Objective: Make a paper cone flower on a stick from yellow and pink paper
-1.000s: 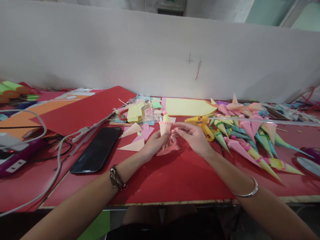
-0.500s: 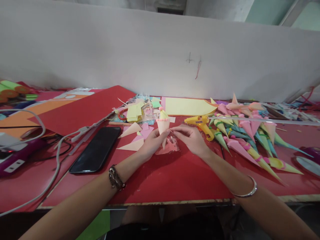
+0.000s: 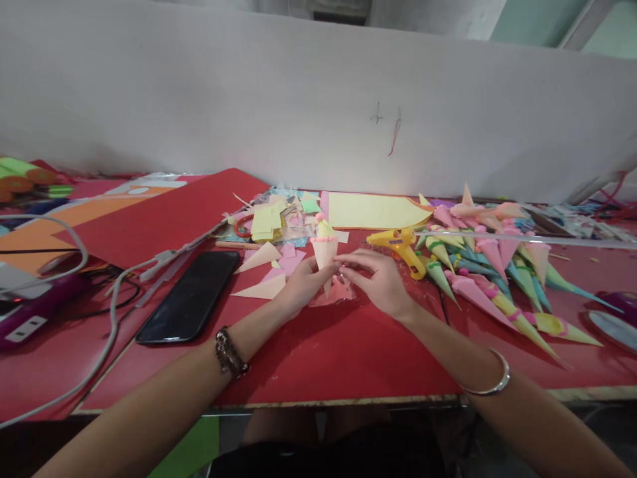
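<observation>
Upright between the fingers of my left hand [image 3: 304,284] is a pale peach paper cone [image 3: 325,252], with a pink band round its rim and a yellow tip with a pink ball on top. My right hand [image 3: 381,279] is closed in a pinch at the cone's right side, its fingertips close to my left fingertips; anything in that pinch is too small to make out. Just below the fingers lies a clear packet of pink material [image 3: 341,291]. A yellow glue gun [image 3: 405,251] rests to the right of my right hand.
Many coloured paper cones [image 3: 490,265] are heaped at the right. At the left lie a black phone [image 3: 192,297], a white cable [image 3: 115,305], a purple power strip [image 3: 42,312] and a red sheet [image 3: 169,216]. Paper scraps [image 3: 269,221] and a yellow sheet [image 3: 375,211] lie behind the hands.
My right fingertips have moved slightly left, closer to the cone and my left fingertips. My left hand still holds the cone in nearly the same place.
</observation>
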`<state>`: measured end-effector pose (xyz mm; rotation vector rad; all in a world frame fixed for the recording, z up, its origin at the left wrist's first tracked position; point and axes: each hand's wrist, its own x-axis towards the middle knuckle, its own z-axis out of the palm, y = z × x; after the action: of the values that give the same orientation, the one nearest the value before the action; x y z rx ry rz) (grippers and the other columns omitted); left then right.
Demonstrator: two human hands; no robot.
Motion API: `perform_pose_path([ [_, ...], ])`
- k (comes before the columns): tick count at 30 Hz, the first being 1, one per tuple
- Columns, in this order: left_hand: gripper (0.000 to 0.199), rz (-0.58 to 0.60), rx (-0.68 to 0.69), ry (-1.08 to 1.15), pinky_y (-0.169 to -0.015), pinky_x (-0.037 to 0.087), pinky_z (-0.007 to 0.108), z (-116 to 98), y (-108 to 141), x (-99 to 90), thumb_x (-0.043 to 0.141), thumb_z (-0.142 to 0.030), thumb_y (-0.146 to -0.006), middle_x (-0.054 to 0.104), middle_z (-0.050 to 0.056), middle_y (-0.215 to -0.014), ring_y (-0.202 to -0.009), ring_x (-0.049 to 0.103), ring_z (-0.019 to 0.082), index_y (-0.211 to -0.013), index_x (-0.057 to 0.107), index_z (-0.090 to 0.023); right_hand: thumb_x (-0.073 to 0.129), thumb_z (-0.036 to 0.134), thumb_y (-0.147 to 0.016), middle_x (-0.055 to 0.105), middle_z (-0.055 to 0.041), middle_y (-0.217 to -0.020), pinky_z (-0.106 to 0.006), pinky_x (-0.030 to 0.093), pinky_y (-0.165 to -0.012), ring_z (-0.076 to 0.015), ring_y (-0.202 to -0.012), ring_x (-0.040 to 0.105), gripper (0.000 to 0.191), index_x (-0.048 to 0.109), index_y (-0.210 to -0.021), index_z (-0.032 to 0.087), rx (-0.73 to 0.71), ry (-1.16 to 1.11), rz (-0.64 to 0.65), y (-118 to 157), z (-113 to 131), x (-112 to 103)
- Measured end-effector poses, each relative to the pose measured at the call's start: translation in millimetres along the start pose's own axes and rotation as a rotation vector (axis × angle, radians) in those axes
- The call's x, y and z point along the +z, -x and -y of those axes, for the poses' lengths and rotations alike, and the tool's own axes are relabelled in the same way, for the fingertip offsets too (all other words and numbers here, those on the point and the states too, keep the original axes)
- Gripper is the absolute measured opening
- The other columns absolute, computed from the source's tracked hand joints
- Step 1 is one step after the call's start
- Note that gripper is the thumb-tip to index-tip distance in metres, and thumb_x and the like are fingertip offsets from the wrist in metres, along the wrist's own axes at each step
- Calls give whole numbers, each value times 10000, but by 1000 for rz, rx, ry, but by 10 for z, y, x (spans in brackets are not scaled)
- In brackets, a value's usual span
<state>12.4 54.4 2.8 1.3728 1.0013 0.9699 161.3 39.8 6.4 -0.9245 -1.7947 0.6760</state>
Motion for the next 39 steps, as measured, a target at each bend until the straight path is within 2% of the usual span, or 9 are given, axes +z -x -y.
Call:
perform_pose_path([
  [8, 316, -3, -15, 27, -490, 375, 202, 40, -18, -14, 557, -434, -677, 498, -14, -452, -488, 487, 97, -565, 566, -138, 481, 264, -816, 622, -19, -759, -284, 449, -664, -148, -711, 562, 203, 662, -907, 258, -107, 148, -65, -11, 48, -27],
  [14, 247, 24, 7, 63, -521, 378, 198, 12, 0, 8, 567, -384, -691, 559, -13, -556, -511, 487, 79, -647, 605, -144, 468, 235, -824, 602, -14, -717, -275, 431, -648, -138, -685, 542, 202, 664, -873, 242, -141, 188, -102, -15, 40, -25],
  [19, 290, 49, 15, 69, -554, 390, 203, 17, 4, 13, 547, -391, -715, 572, 1, -574, -539, 506, 86, -563, 576, -146, 483, 236, -813, 612, -9, -731, -281, 435, -657, -138, -693, 552, 179, 659, -843, 250, -130, 159, -116, 0, 58, -15],
  [22, 266, 71, 24, 95, -582, 393, 203, 34, -4, 0, 553, -373, -721, 572, 3, -589, -552, 503, 83, -599, 589, -139, 517, 225, -792, 630, -10, -754, -282, 441, -677, -142, -723, 565, 146, 659, -819, 240, -116, 119, -150, -6, 53, -19],
  [27, 279, 50, -1, 151, -561, 389, 204, 74, -25, -22, 570, -380, -710, 543, -3, -550, -519, 480, 78, -612, 588, -120, 514, 215, -798, 604, -3, -732, -271, 447, -649, -127, -690, 558, 158, 662, -846, 245, -131, 124, -120, -9, 28, -10],
  [31, 229, 78, -22, 222, -539, 377, 194, 76, -25, -12, 586, -337, -695, 553, -10, -566, -514, 478, 69, -612, 581, -124, 511, 193, -804, 576, -7, -744, -256, 449, -638, -118, -698, 547, 187, 644, -929, 235, -237, 169, -104, -1, 20, 12],
  [35, 236, 77, -56, 318, -568, 388, 208, 53, -20, 8, 615, -303, -668, 512, -18, -504, -509, 469, 68, -537, 533, -125, 496, 197, -817, 555, -26, -775, -260, 452, -650, -125, -721, 536, 222, 615, -1003, 219, -340, 273, -73, -3, 12, 15],
  [39, 197, 73, -70, 378, -549, 374, 205, 38, -19, 23, 631, -288, -658, 509, -28, -515, -504, 452, 57, -592, 544, -124, 465, 209, -835, 553, -44, -796, -269, 455, -658, -138, -737, 532, 233, 602, -1022, 195, -354, 391, -49, 1, -3, 11],
])
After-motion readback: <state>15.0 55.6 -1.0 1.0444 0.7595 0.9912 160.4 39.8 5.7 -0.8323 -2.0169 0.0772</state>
